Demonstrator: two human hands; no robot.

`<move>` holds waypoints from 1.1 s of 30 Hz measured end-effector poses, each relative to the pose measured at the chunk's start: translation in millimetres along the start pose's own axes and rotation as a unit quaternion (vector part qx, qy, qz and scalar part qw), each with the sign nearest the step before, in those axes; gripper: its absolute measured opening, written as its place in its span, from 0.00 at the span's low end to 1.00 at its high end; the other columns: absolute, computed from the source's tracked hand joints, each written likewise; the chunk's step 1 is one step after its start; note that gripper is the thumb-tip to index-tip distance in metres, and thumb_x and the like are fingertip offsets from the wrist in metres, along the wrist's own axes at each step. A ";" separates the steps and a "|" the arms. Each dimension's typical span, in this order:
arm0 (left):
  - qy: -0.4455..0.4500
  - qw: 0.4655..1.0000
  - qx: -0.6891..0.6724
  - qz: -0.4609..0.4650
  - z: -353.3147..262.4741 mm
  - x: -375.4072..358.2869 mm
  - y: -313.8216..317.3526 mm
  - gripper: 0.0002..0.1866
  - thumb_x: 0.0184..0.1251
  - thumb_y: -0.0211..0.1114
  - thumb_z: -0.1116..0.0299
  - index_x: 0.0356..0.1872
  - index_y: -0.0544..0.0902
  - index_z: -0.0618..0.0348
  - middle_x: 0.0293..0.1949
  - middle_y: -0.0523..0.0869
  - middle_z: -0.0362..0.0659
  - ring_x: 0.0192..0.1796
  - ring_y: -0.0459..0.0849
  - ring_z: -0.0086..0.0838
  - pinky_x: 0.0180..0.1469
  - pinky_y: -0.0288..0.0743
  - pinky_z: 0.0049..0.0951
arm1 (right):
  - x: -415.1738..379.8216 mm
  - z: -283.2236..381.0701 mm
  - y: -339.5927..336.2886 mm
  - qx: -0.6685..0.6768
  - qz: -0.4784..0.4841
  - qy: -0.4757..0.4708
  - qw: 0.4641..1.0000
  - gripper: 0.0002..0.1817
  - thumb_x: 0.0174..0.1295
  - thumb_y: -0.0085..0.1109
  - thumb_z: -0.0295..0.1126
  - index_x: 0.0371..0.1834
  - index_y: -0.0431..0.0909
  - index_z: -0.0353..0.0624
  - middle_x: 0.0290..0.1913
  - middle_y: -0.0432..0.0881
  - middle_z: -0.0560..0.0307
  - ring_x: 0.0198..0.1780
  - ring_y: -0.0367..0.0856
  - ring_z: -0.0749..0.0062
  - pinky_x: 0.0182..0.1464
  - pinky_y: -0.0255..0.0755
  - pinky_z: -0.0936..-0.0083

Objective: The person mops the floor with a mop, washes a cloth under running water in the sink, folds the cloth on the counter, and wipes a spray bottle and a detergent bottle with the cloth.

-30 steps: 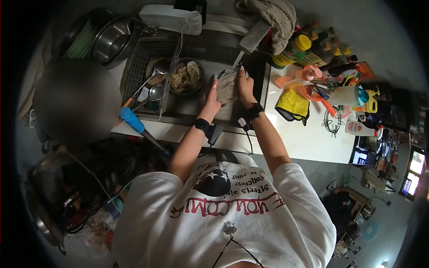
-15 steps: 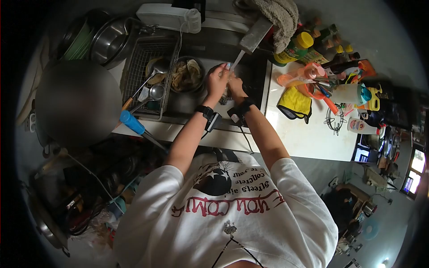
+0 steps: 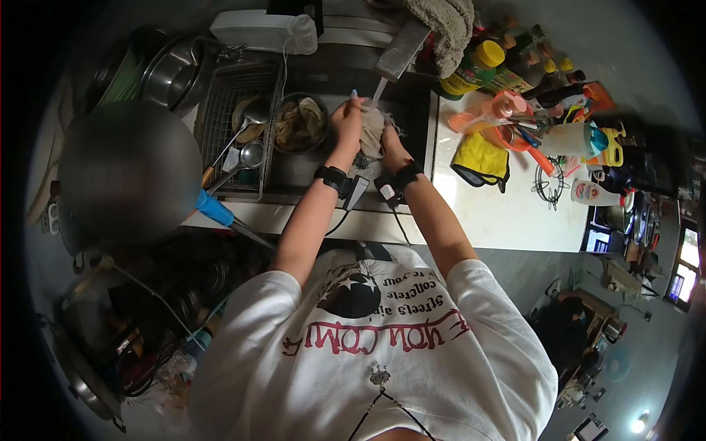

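A pale beige, limp piece (image 3: 373, 131), of a kind I cannot make out, hangs spread between my hands over the sink (image 3: 294, 173). My left hand (image 3: 347, 123) is closed on its left edge. At the opposite edge my right hand (image 3: 395, 144) grips it, with fingers partly hidden and blurred. A stream of water from the wide metal faucet (image 3: 402, 51) falls onto the piece. Close to my left hand is a dark bowl (image 3: 323, 143) holding similar limp, brownish-beige pieces (image 3: 300, 125). Something dark and speckled lies below the held piece.
Left of the bowl, a wire basket (image 3: 220, 103) holds ladles (image 3: 251, 154). A blue-handled tool (image 3: 215, 207) crosses the counter edge. On the right-hand counter (image 3: 471, 224) are a yellow cloth (image 3: 478, 159), an orange pump bottle (image 3: 485, 114) and several other bottles.
My hands were close together under the stream; now they are farther apart, with the beige piece spread visibly between them. The whole view has shifted slightly.
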State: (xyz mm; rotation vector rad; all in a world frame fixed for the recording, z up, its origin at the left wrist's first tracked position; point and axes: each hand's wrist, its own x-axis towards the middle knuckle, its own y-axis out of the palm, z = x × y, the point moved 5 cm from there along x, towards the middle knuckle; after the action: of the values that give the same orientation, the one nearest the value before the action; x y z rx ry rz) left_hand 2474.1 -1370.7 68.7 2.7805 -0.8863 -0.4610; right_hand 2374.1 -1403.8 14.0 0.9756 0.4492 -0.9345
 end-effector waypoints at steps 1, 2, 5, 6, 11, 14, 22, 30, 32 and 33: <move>-0.041 0.998 -0.035 -0.022 3.7 -2.1 -3.4 0.09 0.61 0.59 0.65 0.33 0.81 0.60 0.28 0.80 0.35 0.30 0.73 0.17 0.34 0.66 0.19 | 2.3 1.0 -1.6 0.003 -0.004 -0.001 1.000 0.25 0.64 0.31 0.48 0.49 0.70 0.41 0.46 0.77 0.54 0.44 0.77 0.65 0.47 0.72 0.68; -0.040 0.998 -0.034 -0.021 3.7 -4.8 -3.9 0.09 0.61 0.59 0.65 0.33 0.81 0.60 0.28 0.80 0.35 0.30 0.73 0.17 0.34 0.66 0.19 | 4.9 1.6 -2.5 0.006 -0.007 -0.002 1.000 0.26 0.64 0.31 0.50 0.48 0.72 0.43 0.45 0.79 0.56 0.42 0.78 0.66 0.46 0.72 0.67; -0.047 0.999 -0.016 0.001 8.4 -15.1 -3.9 0.11 0.58 0.61 0.64 0.35 0.80 0.61 0.31 0.80 0.36 0.34 0.74 0.18 0.38 0.68 0.20 | 13.5 0.5 -7.8 0.007 0.005 0.008 1.000 0.28 0.62 0.33 0.53 0.49 0.71 0.40 0.45 0.78 0.54 0.43 0.78 0.63 0.46 0.72 0.69; 0.038 0.997 0.056 0.027 1.5 -20.4 2.0 0.12 0.56 0.63 0.64 0.36 0.79 0.62 0.33 0.81 0.39 0.37 0.76 0.21 0.40 0.69 0.22 | 13.9 0.1 -6.4 0.007 0.009 0.014 1.000 0.28 0.62 0.34 0.53 0.49 0.71 0.39 0.46 0.78 0.53 0.43 0.78 0.63 0.46 0.71 0.69; 0.277 0.912 0.304 -0.001 -16.5 -40.1 7.3 0.14 0.49 0.64 0.65 0.38 0.78 0.57 0.35 0.81 0.49 0.41 0.78 0.45 0.42 0.72 0.34 | 16.2 -8.2 -5.2 -0.093 -0.063 -0.011 0.994 0.30 0.62 0.36 0.53 0.49 0.70 0.35 0.48 0.76 0.47 0.46 0.77 0.60 0.48 0.70 0.67; 0.287 0.888 0.359 -0.006 -15.5 -37.0 0.0 0.15 0.51 0.63 0.62 0.38 0.77 0.60 0.36 0.81 0.49 0.39 0.78 0.47 0.42 0.72 0.37 | 18.0 -10.1 -3.2 -0.209 -0.148 -0.045 0.966 0.31 0.61 0.37 0.53 0.49 0.70 0.33 0.49 0.75 0.44 0.48 0.76 0.58 0.49 0.69 0.66; 0.148 0.888 0.436 0.000 11.7 -22.7 -18.9 0.10 0.59 0.57 0.62 0.31 0.77 0.59 0.29 0.80 0.50 0.31 0.79 0.45 0.33 0.71 0.38 | -24.6 34.8 14.9 -0.571 -0.199 -0.214 0.767 0.25 0.59 0.41 0.48 0.38 0.78 0.35 0.33 0.77 0.32 0.40 0.77 0.43 0.44 0.71 0.60; -0.343 0.916 -0.208 -0.009 116.2 -28.6 -34.3 0.25 0.66 0.38 0.47 0.52 0.70 0.52 0.45 0.77 0.41 0.43 0.76 0.32 0.37 0.70 0.35 | -73.8 65.1 49.8 -0.660 -0.173 -0.462 0.567 0.13 0.57 0.50 0.40 0.24 0.70 0.41 0.21 0.76 0.48 0.24 0.77 0.52 0.24 0.70 0.62; -0.379 0.912 -0.156 0.031 96.0 -50.0 -31.7 0.22 0.64 0.39 0.48 0.47 0.72 0.49 0.44 0.78 0.40 0.46 0.75 0.32 0.49 0.68 0.42 | -85.0 66.7 65.0 -0.667 -0.136 -0.504 0.533 0.14 0.57 0.49 0.43 0.28 0.73 0.43 0.22 0.77 0.47 0.22 0.77 0.54 0.23 0.71 0.65; -0.392 0.906 -0.160 0.007 97.2 -55.1 -29.3 0.23 0.62 0.38 0.46 0.48 0.73 0.46 0.44 0.77 0.40 0.47 0.74 0.31 0.49 0.67 0.44 | -95.4 67.3 73.9 -0.666 -0.137 -0.523 0.514 0.12 0.57 0.50 0.41 0.31 0.75 0.43 0.23 0.77 0.51 0.23 0.78 0.57 0.24 0.71 0.67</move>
State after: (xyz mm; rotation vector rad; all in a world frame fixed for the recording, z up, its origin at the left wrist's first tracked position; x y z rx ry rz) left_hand 2413.2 -1322.7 -17.0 2.2536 -0.8453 -1.6246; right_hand 2378.7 -1399.8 152.1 -1.1570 0.1248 -0.9240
